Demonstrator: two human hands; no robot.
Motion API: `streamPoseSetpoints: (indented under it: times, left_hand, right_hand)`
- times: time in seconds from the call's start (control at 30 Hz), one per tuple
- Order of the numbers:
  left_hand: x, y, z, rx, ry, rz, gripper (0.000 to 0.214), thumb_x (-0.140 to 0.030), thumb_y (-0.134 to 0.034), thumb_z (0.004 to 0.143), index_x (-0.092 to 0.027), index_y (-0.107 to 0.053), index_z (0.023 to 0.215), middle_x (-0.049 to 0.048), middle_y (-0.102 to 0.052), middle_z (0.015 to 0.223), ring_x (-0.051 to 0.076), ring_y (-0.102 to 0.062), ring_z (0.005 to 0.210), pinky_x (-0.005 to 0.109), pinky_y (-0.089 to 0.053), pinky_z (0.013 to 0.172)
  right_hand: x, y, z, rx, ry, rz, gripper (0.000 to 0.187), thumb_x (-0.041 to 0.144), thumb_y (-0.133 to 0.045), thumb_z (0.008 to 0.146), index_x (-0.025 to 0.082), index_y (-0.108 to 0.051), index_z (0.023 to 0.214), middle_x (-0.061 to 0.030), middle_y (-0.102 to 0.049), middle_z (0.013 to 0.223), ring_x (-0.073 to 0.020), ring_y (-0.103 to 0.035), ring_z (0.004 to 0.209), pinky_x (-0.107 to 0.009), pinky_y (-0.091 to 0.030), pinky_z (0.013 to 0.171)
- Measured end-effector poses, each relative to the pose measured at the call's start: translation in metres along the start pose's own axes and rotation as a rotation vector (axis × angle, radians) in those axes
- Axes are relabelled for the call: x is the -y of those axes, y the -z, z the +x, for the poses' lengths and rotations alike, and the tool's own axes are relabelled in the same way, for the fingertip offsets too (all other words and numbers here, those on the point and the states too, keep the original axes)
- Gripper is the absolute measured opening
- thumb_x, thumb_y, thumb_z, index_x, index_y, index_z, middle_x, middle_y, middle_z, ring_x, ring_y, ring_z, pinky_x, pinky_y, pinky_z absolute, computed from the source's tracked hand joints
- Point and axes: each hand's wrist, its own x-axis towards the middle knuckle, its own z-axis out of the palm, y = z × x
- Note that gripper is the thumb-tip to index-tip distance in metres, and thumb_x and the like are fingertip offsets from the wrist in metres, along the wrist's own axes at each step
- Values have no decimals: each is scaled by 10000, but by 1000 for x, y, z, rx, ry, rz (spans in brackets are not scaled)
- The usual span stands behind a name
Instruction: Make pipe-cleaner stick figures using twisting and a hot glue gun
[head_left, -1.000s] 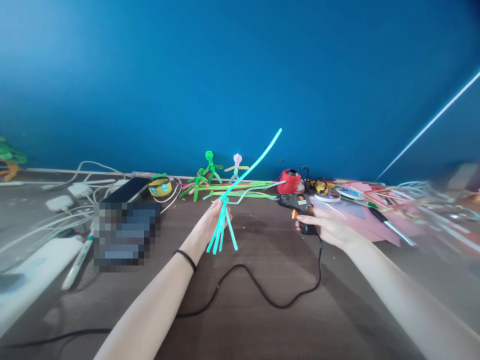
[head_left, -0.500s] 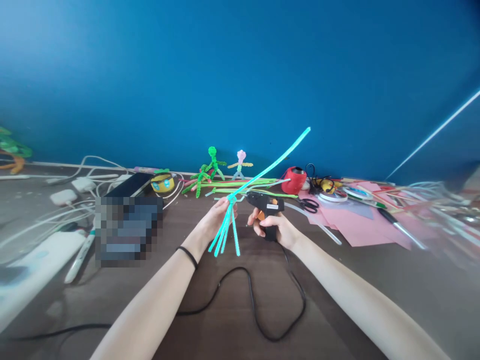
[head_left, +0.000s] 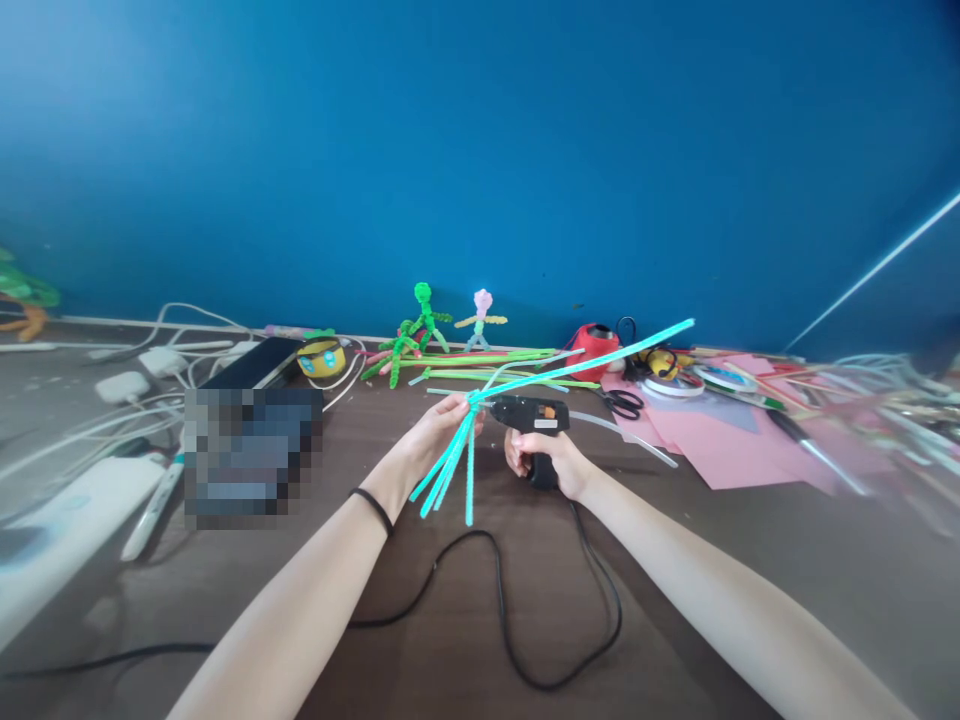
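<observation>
Between its fingers my left hand [head_left: 437,432] pinches a bundle of turquoise pipe cleaners [head_left: 453,462], joined at the top. Several ends hang down from the joint, while one long stem slants up to the right. My right hand [head_left: 553,455] is wrapped round the grip of a black hot glue gun [head_left: 529,412], fingers at its trigger. The gun's nozzle points left and is at the joint of the bundle; whether it touches is too small to tell. A clear glue stick [head_left: 626,435] seems to stick out behind the gun.
Pipe-cleaner figures, one green [head_left: 424,312] and one pink-headed [head_left: 482,312], stand by the blue wall. Scissors [head_left: 622,403], a red roll [head_left: 596,350] and pink paper [head_left: 724,450] lie right. A black cord [head_left: 501,580] loops in front; a pixelated device [head_left: 251,450] is left.
The long turquoise stem has tilted lower to the right. The glue gun's nozzle has come level and closer to the joint, and my right fingers have closed further on the trigger.
</observation>
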Motion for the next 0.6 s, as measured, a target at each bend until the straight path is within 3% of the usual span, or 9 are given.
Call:
streamPoseSetpoints:
  times: [0.6]
  left_hand:
    - [2,1,0,10,-12,-3,186,-197,-725,625,-116,-614,750,31,-634,697,110,-597,684,258,-449,746]
  right_hand:
    - [-3,0,2,6,-5,18,144,206,-500,609,151,-490,477,10,-485,456,-91,-431,400,-229,-270,417]
